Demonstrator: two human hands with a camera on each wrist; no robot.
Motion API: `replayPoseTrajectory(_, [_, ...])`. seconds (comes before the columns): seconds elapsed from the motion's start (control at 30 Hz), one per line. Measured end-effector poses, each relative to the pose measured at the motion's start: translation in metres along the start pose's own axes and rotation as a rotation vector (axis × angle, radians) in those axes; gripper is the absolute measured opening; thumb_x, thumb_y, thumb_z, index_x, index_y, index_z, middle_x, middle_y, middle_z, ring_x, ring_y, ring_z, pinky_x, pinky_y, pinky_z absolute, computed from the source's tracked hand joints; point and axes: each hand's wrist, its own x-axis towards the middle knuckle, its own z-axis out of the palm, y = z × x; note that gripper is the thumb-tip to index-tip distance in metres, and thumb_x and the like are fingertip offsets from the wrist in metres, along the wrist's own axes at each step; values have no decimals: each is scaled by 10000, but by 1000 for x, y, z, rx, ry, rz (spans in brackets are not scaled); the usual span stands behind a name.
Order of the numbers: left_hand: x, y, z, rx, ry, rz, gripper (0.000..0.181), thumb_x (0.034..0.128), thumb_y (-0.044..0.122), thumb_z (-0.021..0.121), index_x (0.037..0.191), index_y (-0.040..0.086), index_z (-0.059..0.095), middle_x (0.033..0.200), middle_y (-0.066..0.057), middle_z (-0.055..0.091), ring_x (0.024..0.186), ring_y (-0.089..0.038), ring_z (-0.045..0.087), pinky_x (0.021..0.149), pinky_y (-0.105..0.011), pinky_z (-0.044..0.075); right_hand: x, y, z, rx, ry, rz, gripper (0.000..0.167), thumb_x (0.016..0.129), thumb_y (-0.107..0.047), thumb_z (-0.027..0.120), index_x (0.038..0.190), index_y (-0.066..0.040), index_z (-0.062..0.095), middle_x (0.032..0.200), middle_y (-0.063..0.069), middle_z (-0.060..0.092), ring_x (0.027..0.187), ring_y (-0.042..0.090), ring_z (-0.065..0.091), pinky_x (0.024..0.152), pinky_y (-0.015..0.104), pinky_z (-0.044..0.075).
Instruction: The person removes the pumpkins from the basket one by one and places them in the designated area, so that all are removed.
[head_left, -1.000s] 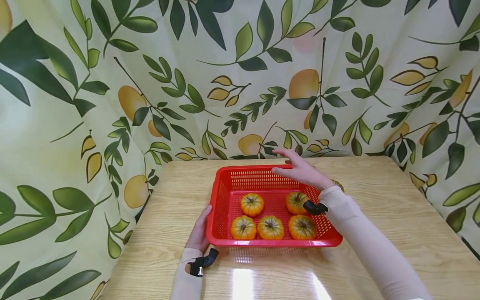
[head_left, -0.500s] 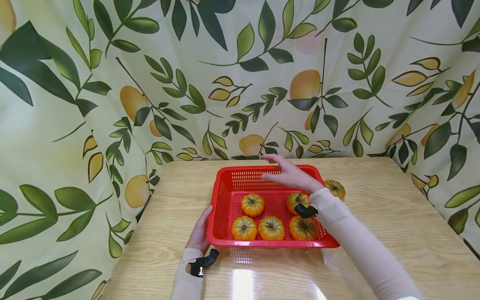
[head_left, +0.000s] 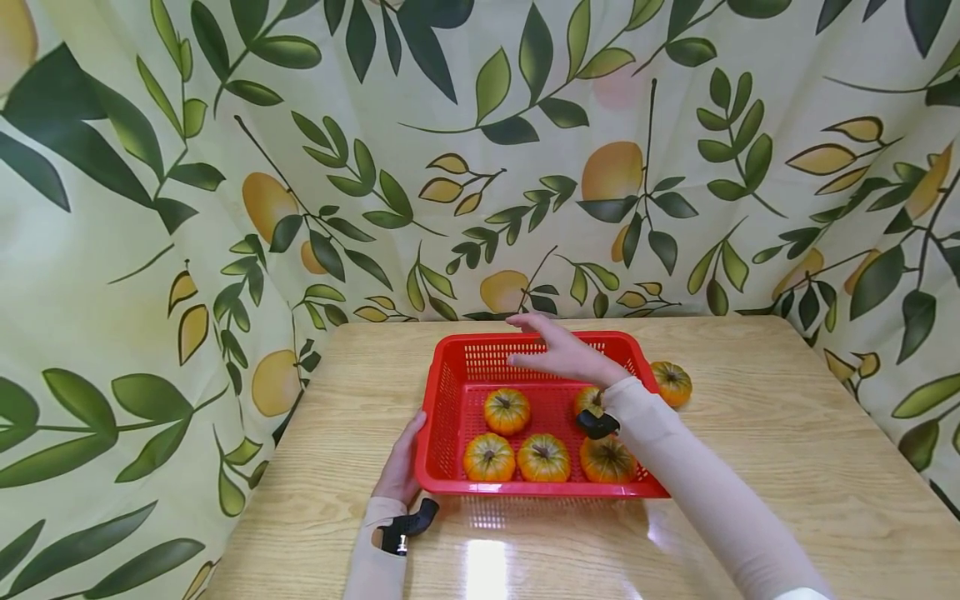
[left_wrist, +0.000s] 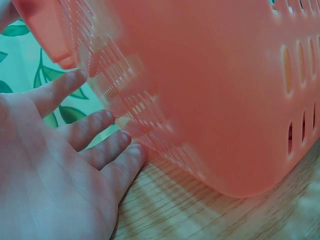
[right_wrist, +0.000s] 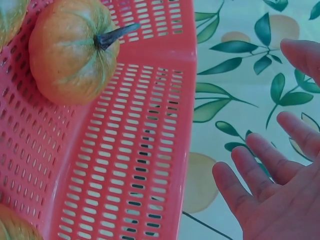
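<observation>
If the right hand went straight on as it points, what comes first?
Probably the leaf-patterned cloth behind the table; the right hand looks above the far rim of the red basket, but depth is unclear.

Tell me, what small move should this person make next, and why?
I'd probably swing the right hand toward the lone pumpkin on the table: that hand is empty, raised near the back of the red basket, while the pumpkin sits outside its right side, apart from the five others inside.
</observation>
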Motion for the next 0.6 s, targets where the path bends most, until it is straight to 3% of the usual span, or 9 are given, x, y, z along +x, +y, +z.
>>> replayPoseTrajectory(0.6, [0,0,1,3,31,-5,637,1011,510,495,1526,154,372,1402,-60,559,1215,-195,573,1010,-345,523,8,6,19,61,-81,-2,762,915,-341,745,1541,-150,354,1591,120,384,1479,357,347,1191,600,322])
